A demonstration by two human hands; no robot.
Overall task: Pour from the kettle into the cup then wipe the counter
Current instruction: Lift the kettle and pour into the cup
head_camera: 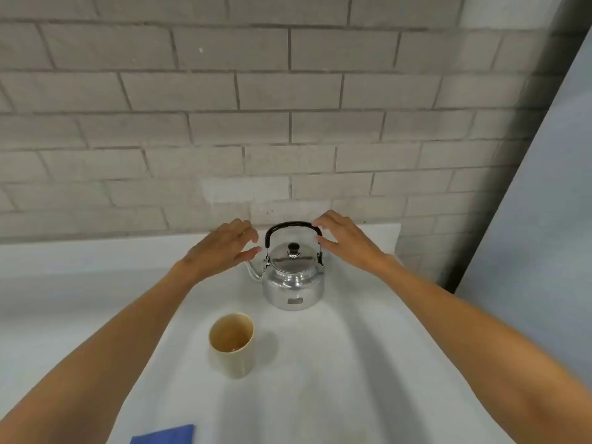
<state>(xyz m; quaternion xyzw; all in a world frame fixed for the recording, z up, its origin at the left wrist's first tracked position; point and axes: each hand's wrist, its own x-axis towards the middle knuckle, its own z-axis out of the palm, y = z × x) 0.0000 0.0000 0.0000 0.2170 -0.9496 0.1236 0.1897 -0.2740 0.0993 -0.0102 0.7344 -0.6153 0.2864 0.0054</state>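
Two bare hands reach forward over a white counter [368,363] toward a small silver kettle [293,282] that stands upright near the back of the counter, close to a grey brick wall [256,123]. The kettle has a domed lid with a dark knob [293,247] and a black arched handle [293,227] raised above it; its spout [253,270] points to the left. The left hand [224,248] hovers just beside the kettle on the spout side, fingers loosely curved and slightly apart, gripping nothing, the thumb tip near the handle's left end. The right hand [344,241] is at the handle's right end, fingers relaxed and slightly spread; the fingertips meet the black handle at its top right corner, though whether they actually press on it cannot be told. Neither hand is closed around anything. Nearer the viewer and a little to the left of the kettle stands a beige cup [232,346], upright, apart from the kettle, its inside brownish. At the bottom edge lies the corner of a blue cloth [166,435], flat on the counter, well apart from the cup
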